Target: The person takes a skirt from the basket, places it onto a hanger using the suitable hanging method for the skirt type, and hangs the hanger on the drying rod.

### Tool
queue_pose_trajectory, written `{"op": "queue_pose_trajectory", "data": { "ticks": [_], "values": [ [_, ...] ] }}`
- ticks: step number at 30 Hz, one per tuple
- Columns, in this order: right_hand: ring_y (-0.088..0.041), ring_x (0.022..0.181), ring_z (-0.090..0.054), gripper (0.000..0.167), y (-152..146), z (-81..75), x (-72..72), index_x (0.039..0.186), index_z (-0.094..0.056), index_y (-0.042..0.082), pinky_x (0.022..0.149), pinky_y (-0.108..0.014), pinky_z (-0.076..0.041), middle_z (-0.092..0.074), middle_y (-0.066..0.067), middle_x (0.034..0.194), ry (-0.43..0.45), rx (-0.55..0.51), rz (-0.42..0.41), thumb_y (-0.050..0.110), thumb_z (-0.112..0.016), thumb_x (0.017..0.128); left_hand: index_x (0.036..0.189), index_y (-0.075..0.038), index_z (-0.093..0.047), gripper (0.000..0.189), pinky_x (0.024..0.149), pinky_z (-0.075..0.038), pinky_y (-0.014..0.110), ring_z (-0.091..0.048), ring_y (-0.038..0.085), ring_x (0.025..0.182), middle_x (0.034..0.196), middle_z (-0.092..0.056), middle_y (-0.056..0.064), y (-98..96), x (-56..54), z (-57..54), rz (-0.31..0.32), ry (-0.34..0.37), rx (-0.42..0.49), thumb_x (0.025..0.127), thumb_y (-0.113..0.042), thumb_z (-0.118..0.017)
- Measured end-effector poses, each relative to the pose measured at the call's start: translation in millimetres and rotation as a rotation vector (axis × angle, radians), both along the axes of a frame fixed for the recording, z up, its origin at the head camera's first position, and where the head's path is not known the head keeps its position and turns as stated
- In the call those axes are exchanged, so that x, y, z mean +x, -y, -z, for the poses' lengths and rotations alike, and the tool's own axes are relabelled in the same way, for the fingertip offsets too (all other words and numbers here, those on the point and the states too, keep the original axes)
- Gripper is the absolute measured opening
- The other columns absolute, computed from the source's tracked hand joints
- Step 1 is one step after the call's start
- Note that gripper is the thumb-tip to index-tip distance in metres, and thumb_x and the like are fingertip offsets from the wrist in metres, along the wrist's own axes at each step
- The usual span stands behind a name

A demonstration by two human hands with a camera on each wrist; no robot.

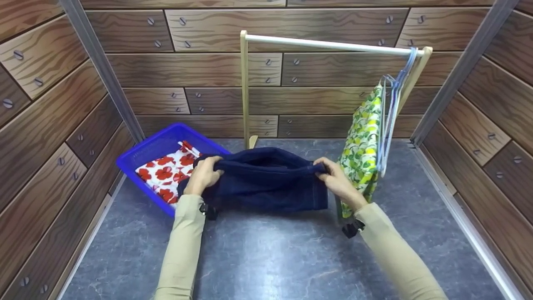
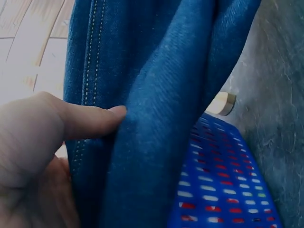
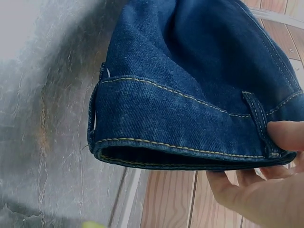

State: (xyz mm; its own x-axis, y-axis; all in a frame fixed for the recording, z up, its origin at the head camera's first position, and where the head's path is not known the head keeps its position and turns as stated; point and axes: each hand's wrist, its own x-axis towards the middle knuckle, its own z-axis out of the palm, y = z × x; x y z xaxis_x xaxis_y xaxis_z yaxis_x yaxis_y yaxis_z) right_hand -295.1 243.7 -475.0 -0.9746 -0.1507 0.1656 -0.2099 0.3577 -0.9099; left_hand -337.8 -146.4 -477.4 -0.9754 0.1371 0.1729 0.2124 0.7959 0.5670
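Between the blue basket (image 1: pixel 179 133) and the lemon-print cloth (image 1: pixel 364 141), your left hand (image 1: pixel 204 175) and right hand (image 1: pixel 337 181) hold the denim garment (image 1: pixel 266 187), fingers and thumbs pinching its fabric. It should feel soft, weighty, not slippery; the stitched waistband (image 3: pixel 166 121) likely offers the firmest hold.

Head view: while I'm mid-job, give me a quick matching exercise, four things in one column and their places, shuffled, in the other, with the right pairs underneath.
Things
1. denim garment
2. red-flowered cloth
3. hangers
4. blue basket

Places
A. hung at the right end of the rail
B. lying inside a container
C. on the grey floor, at the picture's left
D. gripped by both hands

Right pairs: 1-D, 2-B, 3-A, 4-C
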Motion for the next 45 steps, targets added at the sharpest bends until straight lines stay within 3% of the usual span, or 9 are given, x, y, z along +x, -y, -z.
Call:
{"op": "queue_pose_trajectory", "data": {
  "ticks": [3, 6, 13, 23, 28, 32, 36, 40, 45],
  "values": [
    [-0.023, 0.107, -0.053, 0.028, -1.8, 1.3, -0.1, 0.112, -0.058, 0.001, 0.09, -0.03, -0.046, -0.06, -0.016, 0.118, 0.025, -0.014, 0.018, -0.013, -0.049, 0.089, 0.11, -0.013, -0.072, 0.023, 0.093, -0.049, 0.053, -0.064, 0.036, 0.109, 0.11, -0.07, 0.016, -5.0, -0.5, 1.2, -0.036, -0.094, -0.005, 0.089, -0.013, -0.065],
    [-0.023, 0.107, -0.053, 0.026, -5.8, 1.8, -1.1, 0.115, -0.056, 0.0, 0.09, -0.03, -0.044, -0.059, -0.017, 0.119, 0.039, -0.006, 0.077, -0.009, -0.049, 0.091, 0.106, -0.014, -0.074, 0.017, 0.083, -0.051, 0.051, -0.065, 0.036, 0.098, 0.097, -0.068, 0.012, -13.6, 2.1, -0.7, -0.076, -0.233, -0.018, 0.09, -0.015, -0.066],
    [-0.029, 0.11, -0.053, 0.031, -18.3, -1.1, -4.3, 0.119, -0.056, -0.005, 0.094, -0.034, -0.041, -0.059, -0.023, 0.121, -0.019, -0.024, 0.345, -0.008, -0.049, 0.089, 0.106, -0.013, -0.073, 0.017, 0.066, -0.049, 0.049, -0.062, 0.037, 0.079, 0.086, -0.061, 0.011, -45.8, 5.0, -16.3, -0.047, -0.553, -0.038, 0.09, -0.012, -0.066],
    [-0.031, 0.116, -0.054, 0.028, -30.7, -7.1, -12.4, 0.113, -0.062, -0.002, 0.105, -0.04, -0.04, -0.063, -0.02, 0.118, -0.171, -0.133, 0.738, -0.007, -0.049, 0.088, 0.108, -0.011, -0.072, 0.018, 0.073, -0.053, 0.041, -0.06, 0.027, 0.089, 0.09, -0.061, 0.008, -100.9, -1.4, -39.8, 0.002, -0.642, -0.002, 0.092, -0.008, -0.062],
    [-0.027, 0.115, -0.056, 0.027, -36.2, -1.0, -19.0, 0.112, -0.063, 0.001, 0.104, -0.035, -0.041, -0.064, -0.016, 0.116, -0.218, -0.194, 0.883, -0.006, -0.05, 0.089, 0.108, -0.012, -0.072, 0.019, 0.072, -0.054, 0.037, -0.06, 0.023, 0.088, 0.093, -0.064, 0.005, -118.1, -5.9, -42.3, 0.058, -0.698, -0.027, 0.093, -0.007, -0.06],
    [-0.029, 0.118, -0.056, 0.026, -37.5, 6.6, -21.6, 0.113, -0.063, 0.0, 0.106, -0.036, -0.04, -0.064, -0.017, 0.119, -0.225, -0.183, 0.936, -0.004, -0.051, 0.09, 0.109, -0.013, -0.072, 0.02, 0.073, -0.054, 0.036, -0.061, 0.023, 0.088, 0.095, -0.066, 0.003, -122.6, -7.2, -34.8, 0.091, -0.671, -0.063, 0.093, -0.008, -0.061],
    [-0.034, 0.12, -0.053, 0.027, -40.7, 16.1, -21.2, 0.114, -0.063, 0.003, 0.108, -0.041, -0.039, -0.06, -0.018, 0.12, -0.188, -0.117, 0.942, -0.002, -0.052, 0.09, 0.107, -0.015, -0.072, 0.017, 0.073, -0.056, 0.041, -0.065, 0.027, 0.09, 0.097, -0.067, 0.004, -124.2, -8.6, -19.0, 0.132, -0.522, -0.14, 0.094, -0.012, -0.061],
    [-0.037, 0.114, -0.053, 0.026, -48.2, 29.1, -19.7, 0.113, -0.063, 0.005, 0.104, -0.046, -0.039, -0.057, -0.018, 0.117, -0.144, -0.019, 0.885, 0.001, -0.05, 0.091, 0.101, -0.016, -0.071, 0.013, 0.068, -0.057, 0.048, -0.069, 0.034, 0.086, 0.095, -0.068, 0.006, -127.0, -10.8, 3.5, 0.171, -0.369, -0.189, 0.096, -0.016, -0.059],
    [-0.039, 0.11, -0.052, 0.025, -54.1, 39.3, -17.7, 0.112, -0.061, 0.004, 0.101, -0.049, -0.038, -0.056, -0.02, 0.117, -0.109, 0.102, 0.789, 0.006, -0.05, 0.09, 0.096, -0.014, -0.072, 0.012, 0.069, -0.056, 0.05, -0.071, 0.034, 0.085, 0.092, -0.073, 0.009, -129.8, -12.3, 21.8, 0.193, -0.309, -0.208, 0.094, -0.012, -0.06]
  ]
}}
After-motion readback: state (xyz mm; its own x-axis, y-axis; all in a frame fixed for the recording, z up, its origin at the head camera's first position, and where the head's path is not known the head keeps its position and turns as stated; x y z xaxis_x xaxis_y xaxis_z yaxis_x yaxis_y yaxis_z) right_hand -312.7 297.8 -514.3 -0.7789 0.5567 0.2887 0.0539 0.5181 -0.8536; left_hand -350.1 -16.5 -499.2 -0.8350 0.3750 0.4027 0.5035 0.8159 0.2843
